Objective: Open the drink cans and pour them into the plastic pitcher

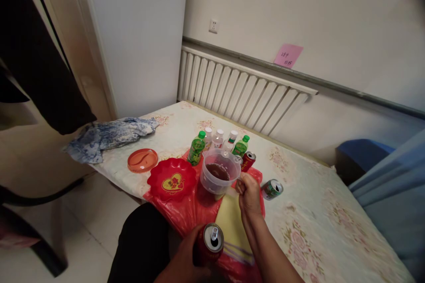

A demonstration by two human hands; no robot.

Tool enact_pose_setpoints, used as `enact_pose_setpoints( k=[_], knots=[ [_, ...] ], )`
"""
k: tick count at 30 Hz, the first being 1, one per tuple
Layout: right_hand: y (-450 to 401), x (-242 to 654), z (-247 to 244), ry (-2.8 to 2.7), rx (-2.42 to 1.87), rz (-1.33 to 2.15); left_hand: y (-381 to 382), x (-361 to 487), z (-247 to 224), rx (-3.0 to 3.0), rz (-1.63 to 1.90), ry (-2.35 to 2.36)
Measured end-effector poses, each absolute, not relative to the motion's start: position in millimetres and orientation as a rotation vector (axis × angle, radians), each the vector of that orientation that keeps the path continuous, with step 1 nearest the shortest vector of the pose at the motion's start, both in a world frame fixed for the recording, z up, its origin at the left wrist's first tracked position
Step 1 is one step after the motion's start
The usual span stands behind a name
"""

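Note:
My right hand point(249, 193) is closed around the handle of a clear plastic pitcher point(207, 177), held above the red plastic sheet. Dark brown liquid point(217, 171) lies in its bottom. Low in the view, my left hand point(189, 250) wraps around a dark red drink can point(212, 242) whose top is opened. Under my right forearm is a folded yellow cloth point(234, 219) on the red plastic sheet point(172, 214). A scalloped red plate point(156, 181) with a yellow heart print sits left of the pitcher.
Behind the pitcher stand a green-capped bottle point(196, 149), another green bottle point(241, 146), several clear bottles point(218, 139) and a red can point(248, 161). An opened green can point(272, 189) is at right. An orange lid point(142, 160) and blue patterned cloth point(113, 137) lie left on the floral tablecloth point(318, 212).

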State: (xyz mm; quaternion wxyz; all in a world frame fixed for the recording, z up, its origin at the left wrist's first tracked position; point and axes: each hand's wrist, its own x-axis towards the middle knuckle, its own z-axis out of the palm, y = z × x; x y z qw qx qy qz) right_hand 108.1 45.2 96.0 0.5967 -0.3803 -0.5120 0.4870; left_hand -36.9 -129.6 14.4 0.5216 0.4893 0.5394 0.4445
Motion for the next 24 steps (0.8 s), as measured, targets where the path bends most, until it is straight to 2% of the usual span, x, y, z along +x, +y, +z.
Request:
enact_pose_setpoints(
  k=[10,18,24],
  knots=[
    [49.7,99.5,80.1,-1.201,-0.936,1.147,-122.7,-35.4,30.2,1.220,1.127,1.305],
    [19.1,163.6,73.2,-1.258,-1.161,0.941,-113.5,-24.0,32.6,1.211,1.141,1.239],
    [-61.0,191.6,59.5,-1.505,-1.139,1.353,-101.0,0.9,27.3,1.256,1.098,1.206]
  ],
)
